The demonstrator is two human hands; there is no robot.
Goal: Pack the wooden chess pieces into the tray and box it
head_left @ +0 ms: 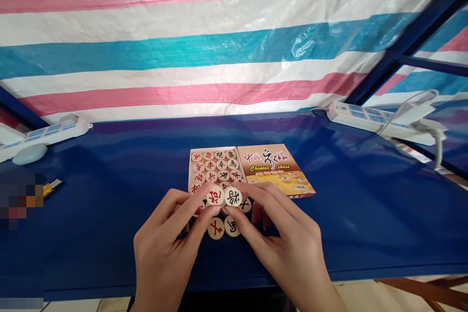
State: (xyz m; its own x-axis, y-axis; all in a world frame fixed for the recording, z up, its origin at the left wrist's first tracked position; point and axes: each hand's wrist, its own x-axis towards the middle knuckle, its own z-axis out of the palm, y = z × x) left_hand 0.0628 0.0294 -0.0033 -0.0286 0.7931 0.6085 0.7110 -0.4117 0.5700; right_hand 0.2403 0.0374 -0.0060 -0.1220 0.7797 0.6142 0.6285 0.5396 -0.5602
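Between thumb and forefinger, my left hand (pixel 168 234) pinches a round Chinese chess piece with a red character (pixel 215 196). My right hand (pixel 288 234) grips a matching piece with a black character (pixel 233 197), and the two pieces sit side by side. Behind them is an open box (pixel 189 168) with rows of red and black pieces, its near part hidden by my hands. Closer to me, a red-marked piece (pixel 216 228) and a black-marked piece (pixel 231 226) lie on the table. More pieces show partly between my hands.
The box lid (pixel 278 170), printed "Chinese chess", lies right of the box on the blue table (pixel 365 224). Power strips stand at the back left (pixel 62 129) and back right (pixel 383 122). A computer mouse (pixel 29 154) and a yellow-handled cutter (pixel 53 186) are at the left.
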